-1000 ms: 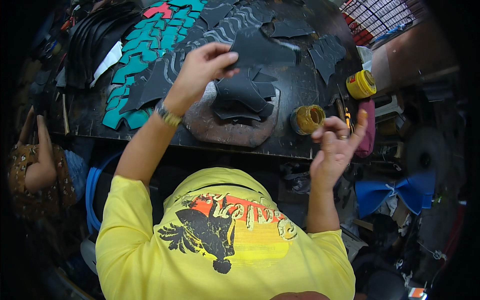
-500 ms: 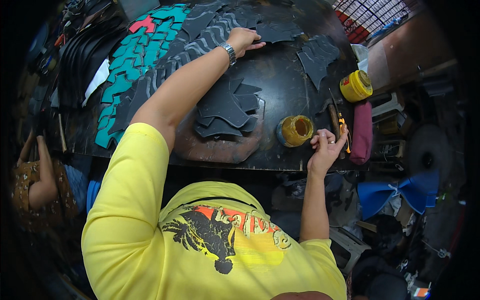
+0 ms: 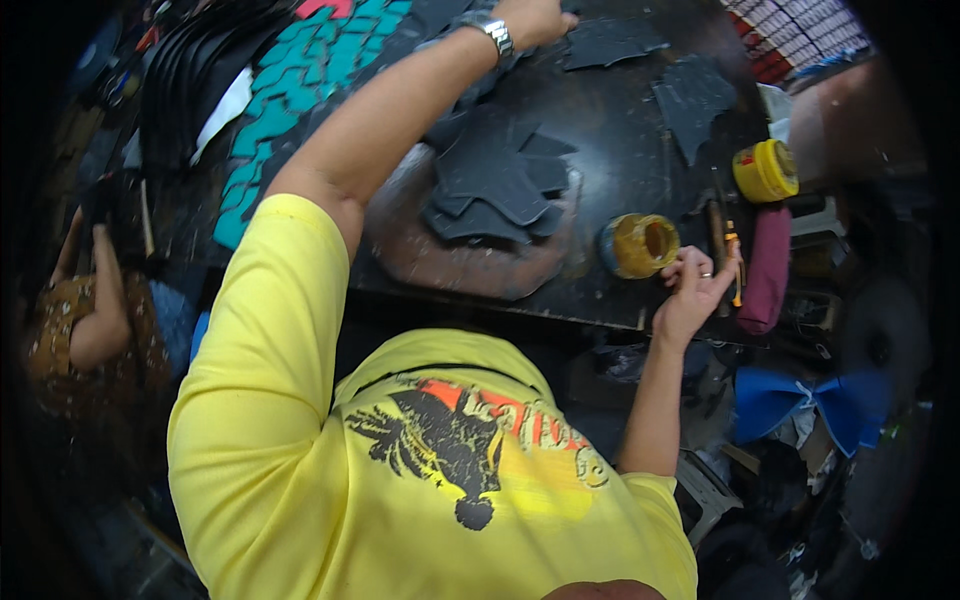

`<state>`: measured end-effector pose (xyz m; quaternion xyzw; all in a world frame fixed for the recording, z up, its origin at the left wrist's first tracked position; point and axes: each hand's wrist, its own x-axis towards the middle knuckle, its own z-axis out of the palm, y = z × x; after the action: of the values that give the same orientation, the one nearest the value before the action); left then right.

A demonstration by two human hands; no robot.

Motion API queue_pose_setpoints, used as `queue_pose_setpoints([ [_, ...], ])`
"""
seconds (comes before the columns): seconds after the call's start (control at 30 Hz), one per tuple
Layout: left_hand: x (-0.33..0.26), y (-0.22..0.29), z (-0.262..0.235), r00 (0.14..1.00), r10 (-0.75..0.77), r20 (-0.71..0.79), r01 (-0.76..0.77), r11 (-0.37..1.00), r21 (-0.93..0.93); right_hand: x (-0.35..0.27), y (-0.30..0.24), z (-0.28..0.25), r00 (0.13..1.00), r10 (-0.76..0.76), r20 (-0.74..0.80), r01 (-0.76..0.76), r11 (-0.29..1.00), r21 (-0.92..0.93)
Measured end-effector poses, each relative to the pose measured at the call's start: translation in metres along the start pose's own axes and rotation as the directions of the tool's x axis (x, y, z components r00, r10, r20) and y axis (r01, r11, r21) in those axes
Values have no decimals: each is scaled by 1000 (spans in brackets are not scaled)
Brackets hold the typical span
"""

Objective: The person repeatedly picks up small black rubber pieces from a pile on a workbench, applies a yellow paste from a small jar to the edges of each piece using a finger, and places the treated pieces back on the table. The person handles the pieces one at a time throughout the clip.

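My left hand [image 3: 533, 20] reaches to the far side of the dark table, by several dark grey cut-out sheets [image 3: 615, 42]. The top edge cuts it off and its fingers blur, so its grip cannot be made out. My right hand [image 3: 690, 295] rests at the near table edge with nothing visible in it, some fingers bent and one stretched toward an orange-handled tool [image 3: 733, 250]. Just left of it stands an uncovered jar [image 3: 640, 247] smeared with amber-brown stuff. Dark grey cut pieces [image 3: 495, 185] lie stacked on a worn brown board [image 3: 470, 273] between my arms.
Teal cut pieces [image 3: 285, 115] spread over the left, beside curved black sheets [image 3: 205, 75]. More grey pieces [image 3: 692, 105], a yellow tub [image 3: 766, 170] and a maroon roll [image 3: 766, 270] sit at the right. Another person's arm [image 3: 108, 290] shows at far left.
My left hand has moved farther away, up to the top edge of the view. The whole view has shifted, so the table sits higher and more to the right. My right hand keeps its place beside the jar.
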<state>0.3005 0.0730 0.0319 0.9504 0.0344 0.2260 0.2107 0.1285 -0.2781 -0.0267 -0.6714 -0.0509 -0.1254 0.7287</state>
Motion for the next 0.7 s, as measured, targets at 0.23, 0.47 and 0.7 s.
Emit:
queue_pose_setpoints([
  [0.23,-122,5,-114,969,136,206,-110,985,-134,1,3,-2,998,-25,63,20,997,77],
  [0.47,-198,1,-109,802,410,433,-441,897,-33,9,-34,-5,960,-151,235,162,986,-30],
  [0.7,-173,15,-102,744,402,533,-481,876,11,29,-101,31,636,-61,770,745,310,-591],
])
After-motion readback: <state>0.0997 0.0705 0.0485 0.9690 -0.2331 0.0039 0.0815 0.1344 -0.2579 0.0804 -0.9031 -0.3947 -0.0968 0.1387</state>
